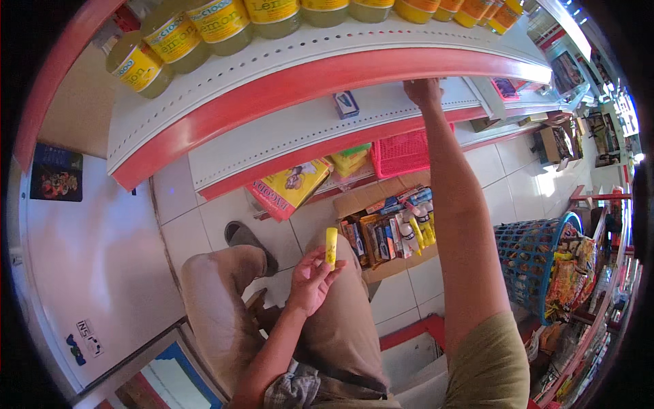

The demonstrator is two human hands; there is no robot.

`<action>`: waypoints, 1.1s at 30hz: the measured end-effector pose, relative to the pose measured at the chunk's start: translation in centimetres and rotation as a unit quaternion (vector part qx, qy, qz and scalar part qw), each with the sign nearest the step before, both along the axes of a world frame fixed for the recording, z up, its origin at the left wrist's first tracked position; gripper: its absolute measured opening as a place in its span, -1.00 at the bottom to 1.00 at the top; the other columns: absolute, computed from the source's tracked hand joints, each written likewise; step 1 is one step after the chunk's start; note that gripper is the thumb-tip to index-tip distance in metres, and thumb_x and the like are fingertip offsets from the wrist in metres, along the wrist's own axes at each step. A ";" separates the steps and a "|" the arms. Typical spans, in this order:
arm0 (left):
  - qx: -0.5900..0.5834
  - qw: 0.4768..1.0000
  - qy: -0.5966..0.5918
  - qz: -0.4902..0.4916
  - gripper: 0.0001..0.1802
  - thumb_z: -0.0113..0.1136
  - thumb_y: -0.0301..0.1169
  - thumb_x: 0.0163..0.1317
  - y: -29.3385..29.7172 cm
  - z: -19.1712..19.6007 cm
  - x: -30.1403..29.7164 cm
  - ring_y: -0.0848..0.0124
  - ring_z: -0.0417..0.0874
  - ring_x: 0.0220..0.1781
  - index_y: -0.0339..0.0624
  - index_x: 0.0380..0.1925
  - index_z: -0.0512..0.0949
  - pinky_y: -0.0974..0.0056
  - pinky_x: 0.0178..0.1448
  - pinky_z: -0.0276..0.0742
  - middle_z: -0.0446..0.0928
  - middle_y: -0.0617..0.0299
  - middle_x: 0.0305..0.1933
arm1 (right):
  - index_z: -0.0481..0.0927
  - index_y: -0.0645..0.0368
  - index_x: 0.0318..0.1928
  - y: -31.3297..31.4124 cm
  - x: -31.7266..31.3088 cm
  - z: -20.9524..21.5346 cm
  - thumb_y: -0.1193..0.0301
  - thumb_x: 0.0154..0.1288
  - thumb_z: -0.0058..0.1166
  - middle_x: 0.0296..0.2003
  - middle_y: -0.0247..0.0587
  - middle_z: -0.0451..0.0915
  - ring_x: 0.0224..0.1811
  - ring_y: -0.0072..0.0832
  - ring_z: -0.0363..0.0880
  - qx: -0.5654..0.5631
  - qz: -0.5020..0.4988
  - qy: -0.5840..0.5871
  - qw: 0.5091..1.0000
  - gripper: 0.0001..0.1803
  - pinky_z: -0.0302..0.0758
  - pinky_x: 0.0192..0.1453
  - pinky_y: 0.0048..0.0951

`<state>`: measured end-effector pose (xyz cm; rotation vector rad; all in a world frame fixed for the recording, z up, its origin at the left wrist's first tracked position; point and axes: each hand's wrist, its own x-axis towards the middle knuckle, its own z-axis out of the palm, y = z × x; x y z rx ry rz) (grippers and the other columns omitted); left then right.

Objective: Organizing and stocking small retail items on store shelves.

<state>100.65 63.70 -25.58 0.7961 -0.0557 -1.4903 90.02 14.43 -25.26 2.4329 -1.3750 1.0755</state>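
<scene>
A small yellow stick-shaped tube (331, 247) with dark print stands upright between the thumb and fingers of my left hand (312, 285), above my knee. My right arm stretches forward to the middle shelf (272, 146), where my right hand (425, 94) reaches in under the red front edge of the shelf above. That edge hides its fingers, so what they touch does not show. To the left of this hand, a small blue and white box (346, 104) sits alone on the same shelf. An open cardboard box (402, 262) of small packets and white bottles with yellow parts rests below, beside my knee.
Bottles of yellow drink (221, 27) line the upper shelf (306, 51). Under the middle shelf are a pink basket (402, 155) and a yellow and red carton (291, 187). A blue basket of snack packets (531, 266) stands at right, a white panel (95, 259) at left.
</scene>
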 end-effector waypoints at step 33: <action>-0.073 0.982 -0.018 0.176 -0.59 0.13 -0.52 0.23 23.6 9.1 6.7 0.32 0.57 -0.03 -0.22 0.09 0.37 0.17 0.11 0.53 0.48 0.17 0.00 | 0.35 0.04 0.23 38.4 15.6 7.0 0.22 0.00 0.28 0.19 -0.06 0.35 0.24 -0.18 0.31 0.328 0.343 0.001 0.880 -0.27 0.28 0.27 -0.10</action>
